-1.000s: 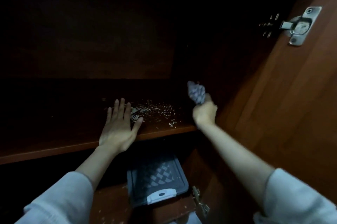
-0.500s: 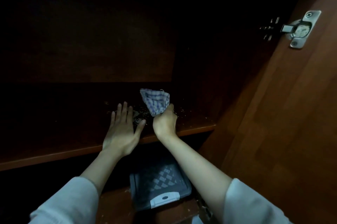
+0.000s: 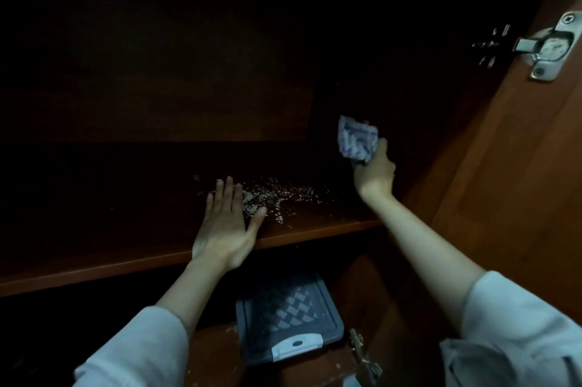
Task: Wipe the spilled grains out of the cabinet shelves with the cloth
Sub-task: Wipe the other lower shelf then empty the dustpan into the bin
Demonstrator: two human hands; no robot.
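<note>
Pale spilled grains point(image 3: 277, 196) lie scattered on the dark wooden cabinet shelf point(image 3: 315, 230), near its front edge. My left hand point(image 3: 225, 227) rests flat on the shelf with straight fingers, just left of the grains and touching the thickest patch. My right hand point(image 3: 374, 174) is raised above the shelf's right end and grips a bunched blue-and-white checked cloth point(image 3: 357, 139), which sticks up out of the fist. The cloth hangs clear of the grains, to their right.
The open cabinet door point(image 3: 519, 182) with a metal hinge point(image 3: 548, 46) stands at the right. On the lower shelf sits a grey lidded plastic box point(image 3: 288, 314) with a white latch. A second hinge point(image 3: 362, 358) shows at the bottom. The cabinet's back is dark.
My right hand swept the cloth left over the grains toward my left hand, then swung back right and lifted. The left hand stayed flat on the shelf. Grains gathered nearer the left hand.
</note>
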